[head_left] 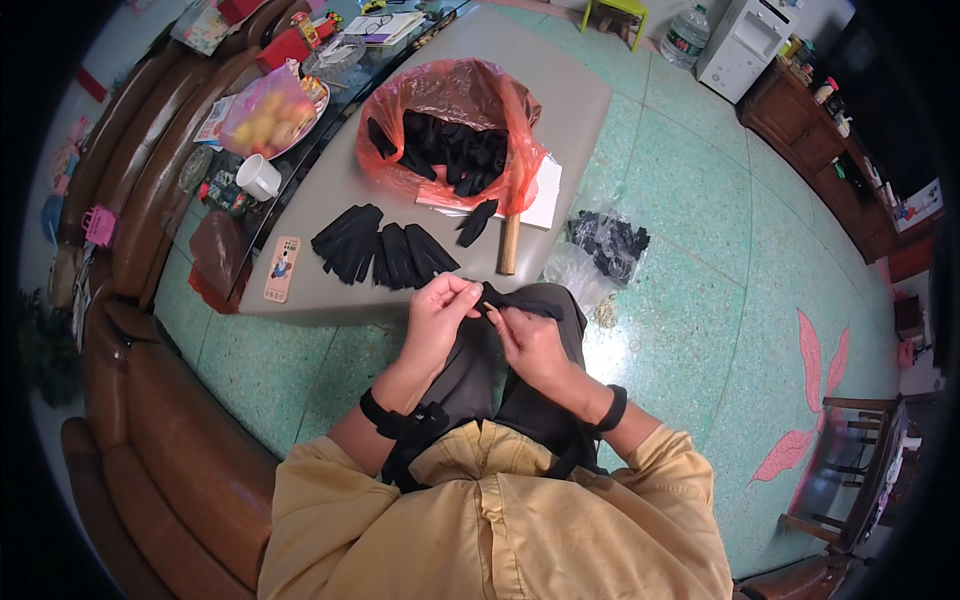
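While we sit at the grey table (330,190), our left hand (440,310) and right hand (527,338) pinch a small black glove (515,308) between them above our lap, near the stacked black gloves (385,250).

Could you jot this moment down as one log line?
left hand: pinching black glove | right hand: gripping same glove | table: glove stacks, red bag

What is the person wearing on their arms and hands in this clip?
Both hands are bare, without gloves. The left hand and right hand each have a black band at the wrist, left wristband and right wristband. Mustard-yellow shirt sleeves are pushed up above the forearms, which are uncovered.
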